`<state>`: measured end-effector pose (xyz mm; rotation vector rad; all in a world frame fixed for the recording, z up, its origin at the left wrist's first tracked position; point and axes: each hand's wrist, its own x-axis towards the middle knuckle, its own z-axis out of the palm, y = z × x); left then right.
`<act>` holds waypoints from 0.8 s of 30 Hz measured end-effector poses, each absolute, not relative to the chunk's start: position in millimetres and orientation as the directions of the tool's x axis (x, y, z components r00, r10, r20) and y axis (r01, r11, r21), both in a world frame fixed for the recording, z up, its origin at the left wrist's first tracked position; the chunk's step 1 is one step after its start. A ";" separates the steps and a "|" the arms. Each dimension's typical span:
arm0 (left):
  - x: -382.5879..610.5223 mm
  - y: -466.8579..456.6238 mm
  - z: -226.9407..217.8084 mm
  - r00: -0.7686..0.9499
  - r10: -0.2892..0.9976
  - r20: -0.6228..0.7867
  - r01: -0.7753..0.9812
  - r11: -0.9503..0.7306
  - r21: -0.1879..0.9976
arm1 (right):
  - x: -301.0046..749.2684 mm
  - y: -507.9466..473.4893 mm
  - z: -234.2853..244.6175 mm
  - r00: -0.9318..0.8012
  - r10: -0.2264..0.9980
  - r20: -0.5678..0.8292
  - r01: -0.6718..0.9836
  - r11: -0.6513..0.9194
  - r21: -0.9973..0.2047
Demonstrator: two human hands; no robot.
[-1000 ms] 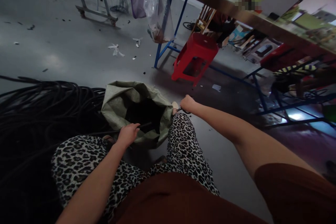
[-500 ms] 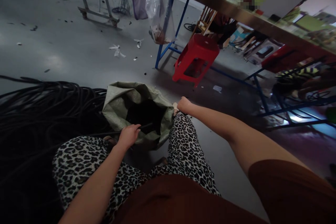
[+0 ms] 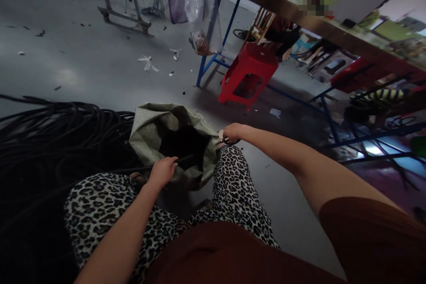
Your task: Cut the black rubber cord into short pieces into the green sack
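Observation:
My left hand (image 3: 163, 172) is closed around a black rubber hose or cable (image 3: 185, 158), whose end points into the mouth of a greenish woven sack (image 3: 146, 142). The sack stands between my knees with its rim folded open, and its inside is dark. At the sack's right rim, my right hand (image 3: 233, 131) grips a pair of scissors (image 3: 229, 141) with dark handles. Their small blades point left, towards the rim. The scissors are apart from the hose end. From my left hand, the hose runs back left towards a large heap of black hoses (image 3: 80, 128).
A red plastic stool (image 3: 249, 71) stands beyond the sack, by a workbench (image 3: 273, 4) with blue legs. Clear plastic bags hang at the bench's corner. A grey metal trolley frame (image 3: 124, 17) is farther back. White scraps (image 3: 147, 63) lie on the floor. People sit behind the bench.
My right hand has turned slightly, and the scissors now show more plainly below it. My left hand and the hose have hardly moved.

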<state>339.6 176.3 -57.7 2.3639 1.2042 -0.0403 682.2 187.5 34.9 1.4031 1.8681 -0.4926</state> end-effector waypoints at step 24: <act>340.7 175.6 -54.2 0.618 0.749 -0.239 0.768 -0.508 0.391 | 683.9 199.1 34.7 0.046 0.550 -0.834 0.915 0.312 0.256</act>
